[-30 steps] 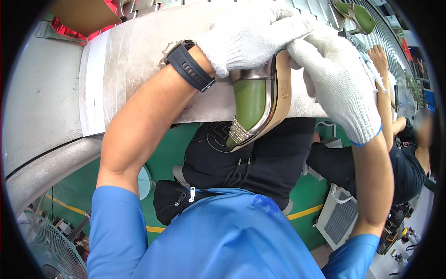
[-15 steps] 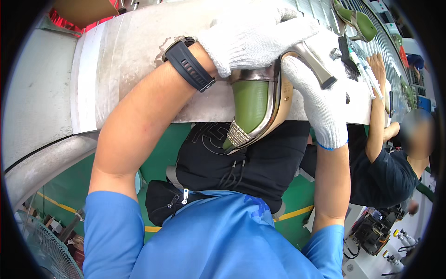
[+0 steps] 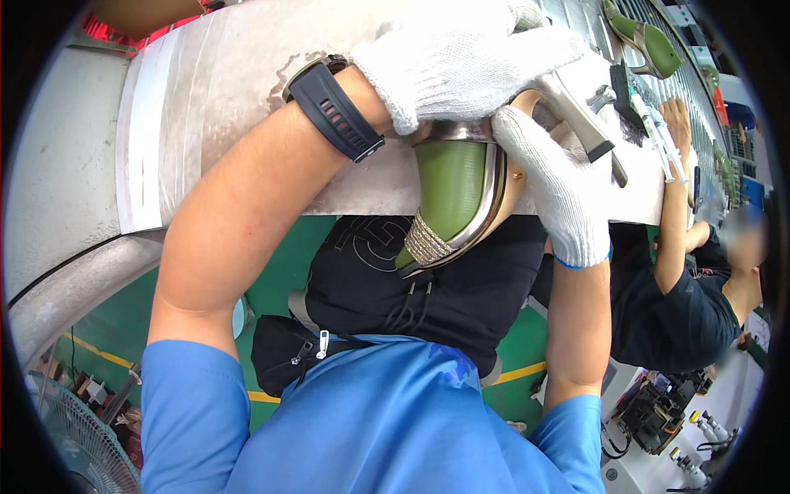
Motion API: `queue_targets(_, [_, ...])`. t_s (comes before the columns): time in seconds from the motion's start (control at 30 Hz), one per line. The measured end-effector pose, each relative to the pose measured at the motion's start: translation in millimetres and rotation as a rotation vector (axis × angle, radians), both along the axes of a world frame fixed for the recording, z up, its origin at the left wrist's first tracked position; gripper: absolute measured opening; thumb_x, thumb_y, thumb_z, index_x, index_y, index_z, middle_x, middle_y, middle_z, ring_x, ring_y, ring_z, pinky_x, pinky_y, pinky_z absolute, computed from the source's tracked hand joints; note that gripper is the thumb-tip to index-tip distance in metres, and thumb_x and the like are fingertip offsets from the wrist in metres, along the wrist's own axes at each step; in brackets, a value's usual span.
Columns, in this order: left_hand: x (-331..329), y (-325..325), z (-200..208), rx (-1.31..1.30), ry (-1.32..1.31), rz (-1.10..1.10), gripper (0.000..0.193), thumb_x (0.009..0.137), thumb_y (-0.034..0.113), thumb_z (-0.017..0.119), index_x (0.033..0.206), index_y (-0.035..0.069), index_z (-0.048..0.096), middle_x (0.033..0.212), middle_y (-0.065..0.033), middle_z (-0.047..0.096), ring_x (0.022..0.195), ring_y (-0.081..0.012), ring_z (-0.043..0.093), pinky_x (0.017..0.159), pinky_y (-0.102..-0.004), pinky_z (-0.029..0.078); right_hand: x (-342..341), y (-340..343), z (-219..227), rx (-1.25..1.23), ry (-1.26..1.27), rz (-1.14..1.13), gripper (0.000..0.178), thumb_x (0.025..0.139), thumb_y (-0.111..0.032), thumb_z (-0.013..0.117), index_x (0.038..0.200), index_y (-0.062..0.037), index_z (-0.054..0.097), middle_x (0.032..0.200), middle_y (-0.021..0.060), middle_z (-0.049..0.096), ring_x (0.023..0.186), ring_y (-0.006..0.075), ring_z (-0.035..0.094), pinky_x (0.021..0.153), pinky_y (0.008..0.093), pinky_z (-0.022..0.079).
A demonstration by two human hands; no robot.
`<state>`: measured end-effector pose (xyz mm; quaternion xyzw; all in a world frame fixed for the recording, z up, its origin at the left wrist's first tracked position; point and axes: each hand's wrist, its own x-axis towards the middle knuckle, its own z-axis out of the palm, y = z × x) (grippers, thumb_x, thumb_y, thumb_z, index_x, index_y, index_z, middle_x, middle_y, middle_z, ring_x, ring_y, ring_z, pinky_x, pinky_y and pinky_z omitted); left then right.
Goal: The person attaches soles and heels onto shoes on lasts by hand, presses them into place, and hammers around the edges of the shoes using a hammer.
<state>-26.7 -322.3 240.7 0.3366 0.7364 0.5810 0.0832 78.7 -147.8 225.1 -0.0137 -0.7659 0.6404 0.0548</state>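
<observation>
A high-heeled sandal [image 3: 453, 185] on a green shoe last lies on its side over the bench's near edge, toe toward me. It has metallic straps, a glittering rhinestone toe band and a tan sole. My left hand [image 3: 465, 70], in a white knitted glove, is closed round its back part, thumb stretched toward the heel [image 3: 580, 119]. The gloved right hand [image 3: 555, 177] grips the sole side near the arch, fingertips against the metallic edge. Both palms and several fingers are hidden.
A pale worn bench [image 3: 222, 107] lies under my hands. Another green sandal [image 3: 646, 45] rests on metal rollers at the far right. White tubes [image 3: 654, 123] and a dark block sit nearer. At right, a co-worker's arm [image 3: 675, 189] reaches onto the bench. A fan [image 3: 78, 436] stands lower left.
My hands and the sandal's heel have shifted slightly right. The right fingertips sit higher against the metallic edge, and more of a dark grey piece shows beside the heel tip.
</observation>
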Motion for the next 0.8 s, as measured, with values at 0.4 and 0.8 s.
queue_targets(0.4, [3.9,1.7,5.3,0.000,-0.098,0.041,0.047,0.108,0.044,0.061,0.122,0.004,0.081,0.103,-0.0191,0.082,0.094,-0.0296,0.080,0.085,-0.0383,0.060,21.5,2.6,-9.5,-0.256,-0.249,-0.047,0.064,0.093,-0.013,0.088,0.148,0.0046,0.060,0.127,0.0141,0.075,0.110,0.0172,0.073,0.096,0.0339,0.061])
queue_targets(0.8, [-3.5,-25.0,35.0,-0.186,-0.144,-0.179,0.070,0.089,0.031,0.092,0.141,-0.004,0.062,0.108,-0.0104,0.076,0.094,-0.0157,0.074,0.082,-0.0293,0.060,1.6,3.2,12.8,-0.055,-0.142,0.123,0.054,0.090,-0.010,0.088,0.137,0.0081,0.069,0.122,0.0156,0.078,0.110,0.0166,0.073,0.099,0.0345,0.060])
